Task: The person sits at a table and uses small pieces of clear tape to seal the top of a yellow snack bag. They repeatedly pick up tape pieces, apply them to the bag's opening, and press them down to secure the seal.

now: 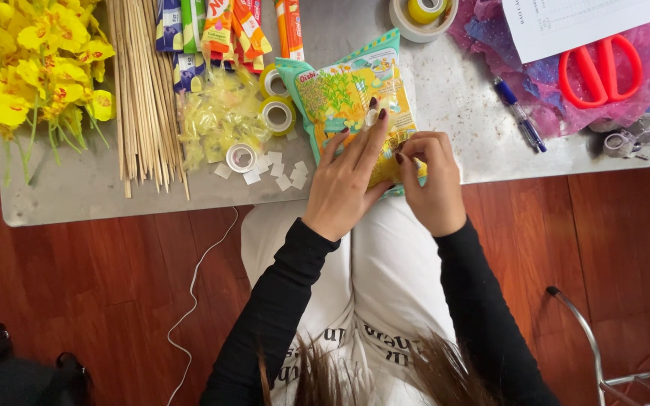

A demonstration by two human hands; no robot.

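Two hands on a snack bag (351,98), teal-edged yellow, lying flat on grey board (453,98); left hand (347,184) fingers spread pressing it, right hand (434,180) pinching lower edge.

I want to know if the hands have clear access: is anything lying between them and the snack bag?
Nothing visible does. The left hand and right hand already rest directly on the snack bag; the tape rolls sit beside it, not between.

A rectangular snack bag (351,101), teal-edged with yellow and green print, lies at the tray's near edge. Narrow sachets (220,34), orange, green and blue, lie in a row at the far edge. A white printed sheet (581,22) occupies the far right corner.
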